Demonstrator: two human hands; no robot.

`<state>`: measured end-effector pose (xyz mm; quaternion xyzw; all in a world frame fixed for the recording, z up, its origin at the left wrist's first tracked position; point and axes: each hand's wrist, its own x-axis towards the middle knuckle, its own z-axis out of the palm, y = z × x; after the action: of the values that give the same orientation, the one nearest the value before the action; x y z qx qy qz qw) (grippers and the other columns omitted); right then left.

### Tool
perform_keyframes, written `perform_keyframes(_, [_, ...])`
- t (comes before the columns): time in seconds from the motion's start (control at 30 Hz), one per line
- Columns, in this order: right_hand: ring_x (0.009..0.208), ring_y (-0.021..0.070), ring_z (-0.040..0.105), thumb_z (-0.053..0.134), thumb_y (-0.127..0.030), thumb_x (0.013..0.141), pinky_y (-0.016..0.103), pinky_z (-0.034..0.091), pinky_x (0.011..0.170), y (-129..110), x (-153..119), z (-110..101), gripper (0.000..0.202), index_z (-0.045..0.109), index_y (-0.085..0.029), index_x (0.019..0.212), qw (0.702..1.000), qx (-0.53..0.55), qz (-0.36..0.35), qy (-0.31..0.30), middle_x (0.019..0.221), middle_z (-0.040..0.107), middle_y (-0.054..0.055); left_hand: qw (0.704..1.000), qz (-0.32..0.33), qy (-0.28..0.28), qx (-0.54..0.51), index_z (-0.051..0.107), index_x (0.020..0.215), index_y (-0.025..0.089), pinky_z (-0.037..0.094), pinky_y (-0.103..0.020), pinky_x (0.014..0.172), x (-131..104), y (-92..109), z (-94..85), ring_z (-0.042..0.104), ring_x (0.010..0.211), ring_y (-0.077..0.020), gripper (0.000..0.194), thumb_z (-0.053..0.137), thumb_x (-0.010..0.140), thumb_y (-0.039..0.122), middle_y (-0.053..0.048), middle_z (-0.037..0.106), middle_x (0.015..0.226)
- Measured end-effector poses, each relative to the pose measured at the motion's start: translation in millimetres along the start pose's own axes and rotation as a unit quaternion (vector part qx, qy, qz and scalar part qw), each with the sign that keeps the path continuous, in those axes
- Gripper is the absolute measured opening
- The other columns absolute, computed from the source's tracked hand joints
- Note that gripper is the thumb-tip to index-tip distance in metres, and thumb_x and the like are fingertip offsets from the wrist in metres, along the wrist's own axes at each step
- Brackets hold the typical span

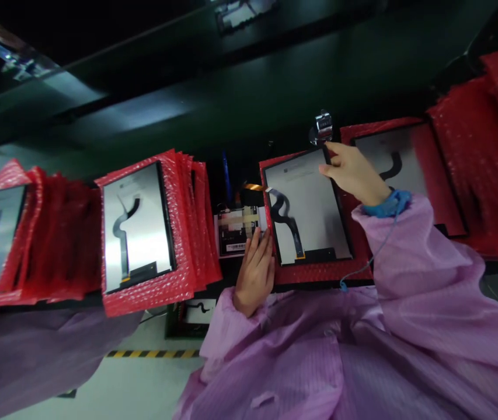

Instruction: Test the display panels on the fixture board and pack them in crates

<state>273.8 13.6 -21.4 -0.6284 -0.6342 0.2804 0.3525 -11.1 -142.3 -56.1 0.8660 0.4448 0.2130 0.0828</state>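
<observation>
In front of me a silver-backed display panel point(312, 207) with a black flex cable point(290, 221) lies on a red bubble-wrap sleeve point(319, 273). My right hand point(356, 172) has its thumb and fingers closed at the panel's upper right corner, wearing a blue wrist strap point(386, 203). Stretched flat, the fingers of my left hand point(255, 271) rest at the panel's left edge, over the side of a small device with a circuit board point(236, 230). An orange flex strip point(254, 186) reaches from near this device toward the panel's cable.
More panels lie on red sleeves to the left point(137, 227) and right point(400, 169). A shiny metal round piece point(323, 125) stands behind my right hand. Another person's purple sleeve point(47, 356) shows at lower left. A dark tray point(174, 321) sits below the bench edge.
</observation>
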Motion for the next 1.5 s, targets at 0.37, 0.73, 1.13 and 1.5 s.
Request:
perform_keyframes(0.37, [0.104, 0.0310, 0.056, 0.063, -0.053, 0.091, 0.047, 0.048, 0.093, -69.9, -51.6, 51.1, 0.038, 0.060, -0.015, 0.086, 0.986, -0.135, -0.033, -0.095, 0.098, 0.062, 0.014, 0.997, 0.038, 0.061, 0.024, 0.049, 0.143, 0.018, 0.036, -0.053, 0.121, 63.5, -27.9, -41.0, 0.046, 0.143, -0.0269, 0.043, 0.050, 0.100, 0.019, -0.014, 0.061, 0.139])
perform_keyframes(0.73, [0.078, 0.0176, 0.051, 0.061, -0.020, 0.090, 0.031, 0.039, 0.072, -69.3, -59.9, 64.7, 0.013, 0.050, -0.020, 0.083, 0.988, -0.032, -0.114, -0.101, 0.086, 0.056, 0.003, 0.997, 0.070, 0.021, -0.025, 0.070, 0.105, 0.021, 0.023, -0.059, 0.124, 128.7, -78.4, -34.6, 0.051, 0.139, -0.0269, 0.024, 0.049, 0.101, 0.033, -0.008, 0.070, 0.128])
perform_keyframes(1.13, [0.100, 0.0250, 0.056, 0.046, -0.036, 0.101, 0.042, 0.043, 0.093, -66.9, -59.0, 69.0, 0.024, 0.060, -0.017, 0.095, 0.976, -0.016, -0.163, -0.142, 0.101, 0.067, 0.010, 0.994, 0.082, 0.077, -0.008, 0.067, 0.088, 0.022, 0.042, -0.048, 0.111, 115.1, -72.5, -40.7, 0.071, 0.090, -0.0203, 0.020, 0.056, 0.097, 0.037, -0.002, 0.076, 0.087])
perform_keyframes(1.5, [0.095, 0.0211, 0.058, 0.054, -0.020, 0.086, 0.038, 0.044, 0.090, -64.6, -55.1, 68.2, 0.007, 0.061, -0.018, 0.084, 0.969, 0.076, -0.168, -0.166, 0.097, 0.068, 0.008, 0.993, 0.058, -0.029, -0.098, 0.061, 0.078, 0.019, 0.043, -0.043, 0.090, 110.5, -64.2, -50.6, 0.065, 0.080, -0.0200, 0.021, 0.047, 0.092, 0.027, -0.004, 0.070, 0.078])
